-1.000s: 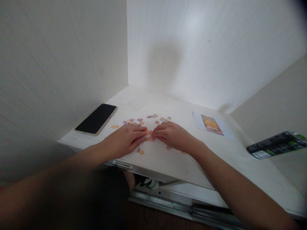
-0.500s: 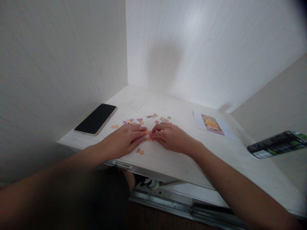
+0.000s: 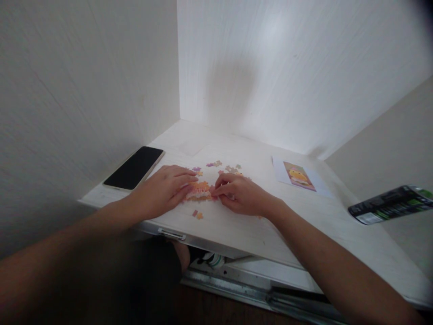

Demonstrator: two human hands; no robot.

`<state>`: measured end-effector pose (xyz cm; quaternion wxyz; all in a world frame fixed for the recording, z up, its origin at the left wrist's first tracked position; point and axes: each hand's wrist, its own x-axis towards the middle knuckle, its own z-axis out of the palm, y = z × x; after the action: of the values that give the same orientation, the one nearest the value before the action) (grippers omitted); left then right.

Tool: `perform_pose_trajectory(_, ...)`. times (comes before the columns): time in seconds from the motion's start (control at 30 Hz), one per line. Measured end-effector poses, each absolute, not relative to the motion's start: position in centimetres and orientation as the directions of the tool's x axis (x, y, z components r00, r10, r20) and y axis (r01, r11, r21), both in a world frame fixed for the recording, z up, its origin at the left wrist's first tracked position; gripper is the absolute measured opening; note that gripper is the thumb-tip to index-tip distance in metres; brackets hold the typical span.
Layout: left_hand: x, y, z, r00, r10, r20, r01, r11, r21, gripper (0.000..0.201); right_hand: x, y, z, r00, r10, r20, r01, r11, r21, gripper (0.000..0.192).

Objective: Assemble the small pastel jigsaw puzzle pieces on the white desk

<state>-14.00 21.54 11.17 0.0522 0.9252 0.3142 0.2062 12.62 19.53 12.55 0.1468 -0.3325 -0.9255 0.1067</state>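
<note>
A partly joined jigsaw puzzle (image 3: pixel 200 195) in orange, pink and white lies on the white table between my hands. My left hand (image 3: pixel 165 187) rests at its left side, fingers stretched out and touching that edge. At the right edge, my right hand (image 3: pixel 241 194) is pinched on a small pink puzzle piece (image 3: pixel 213 191), mostly covered by the fingertips. Loose puzzle pieces (image 3: pixel 231 169) lie behind the joined part, some of them hidden by my hands. Two more loose pieces (image 3: pixel 198 215) are nearer the table's front edge.
A phone (image 3: pixel 134 168) with a dark screen lies at the left. To the right is a sheet with a printed picture (image 3: pixel 299 175) of a yellow figure. A dark can (image 3: pixel 389 204) stands at the far right. Pale walls (image 3: pixel 233 58) close in the table; a drawer handle (image 3: pixel 172 234) is below its front.
My left hand has slid left and slightly back, uncovering more of the joined puzzle. My right hand stays at the puzzle's right edge, shifted slightly to the right.
</note>
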Motion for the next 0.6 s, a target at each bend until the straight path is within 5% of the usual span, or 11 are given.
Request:
perform_pose_trajectory(0.27, -19.3, 23.2, 13.1, 0.518, 0.833, 0.194, 0.814, -0.550, 0.189, 0.040, 13.2, 20.7, 11.3, -0.632, 0.668, 0.394, 0.596, 0.743, -0.305, 0.027)
perform_pose_trajectory(0.6, -19.4, 22.8, 12.9, 0.544, 0.835, 0.081, 0.809, -0.548, 0.213, 0.040, 13.2, 21.1, 11.1, -0.560, 0.658, 0.503, 0.555, 0.749, -0.363, 0.026)
